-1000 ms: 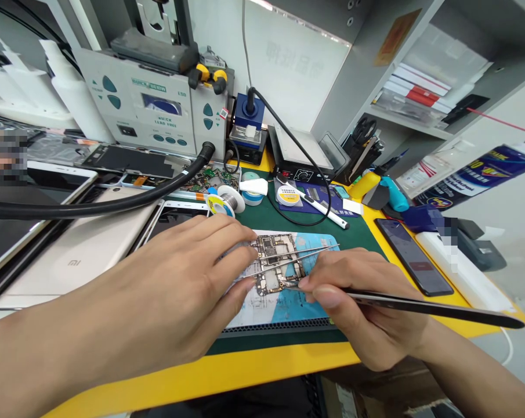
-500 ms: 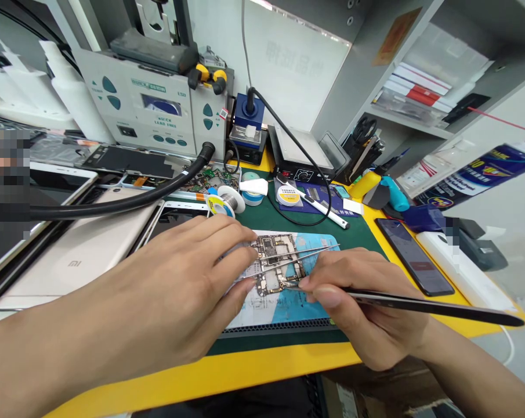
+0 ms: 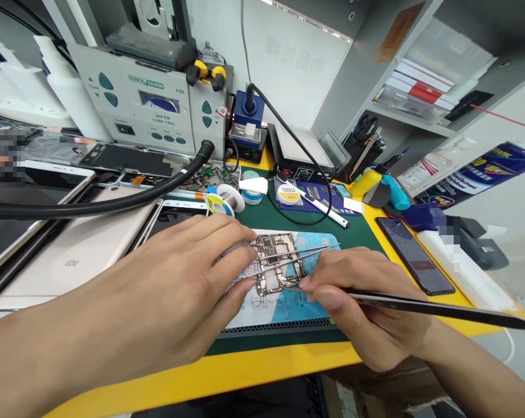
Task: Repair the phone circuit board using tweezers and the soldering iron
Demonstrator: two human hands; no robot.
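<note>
- The left hand (image 3: 179, 278) has its fingers closed on slim silver tweezers (image 3: 303, 253); their rear part is hidden in the grip.
- The two prongs reach rightward above the board (image 3: 268, 247), slightly apart, and cover strips of it.
- The board lies flat on the blue-and-white sheet (image 3: 297, 310), between the hands; its left edge is partly hidden by the left fingertips.
- The right hand (image 3: 366, 296) pinches a long dark tool (image 3: 462, 312), its fingers closed around it near the front.
- The tool's thin tip meets the board's lower right part, perhaps touching it, though that spot is too small to be sure.
- Both forearms are cut off by the frame, and blurred squares hide a patch at the far left.
- A narrow strip of green mat (image 3: 288, 344) is open between the sheet and the counter's (image 3: 192, 376) near yellow border.
- Behind the sheet, more bare mat runs up to the white pen (image 3: 327, 212) and the solder spool (image 3: 234, 199).
- The dark phone (image 3: 412, 252) lies beyond the right hand, well apart from the board.
</note>
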